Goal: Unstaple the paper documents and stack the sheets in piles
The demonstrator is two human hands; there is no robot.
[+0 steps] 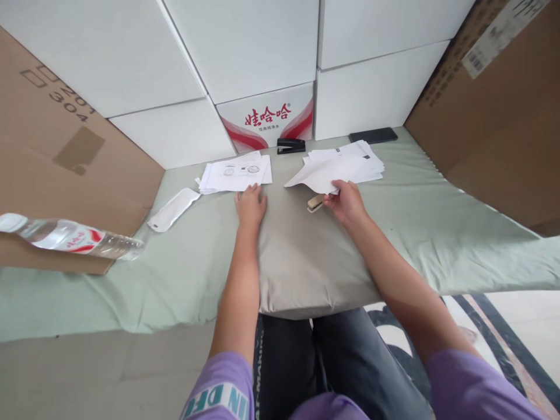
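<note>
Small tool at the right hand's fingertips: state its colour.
The small tool is beige, with a dark strip along its side; the head view shows it.

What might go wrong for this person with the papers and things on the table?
The right hand holds a small beige tool while lifting the top sheet by its near edge, so the paper could crease or tear.
The left pile has uneven edges and looks loose; a nudge from the left hand might spread it.
The bottle lies on its side by a cardboard flap, and a bump might set it rolling.
</note>
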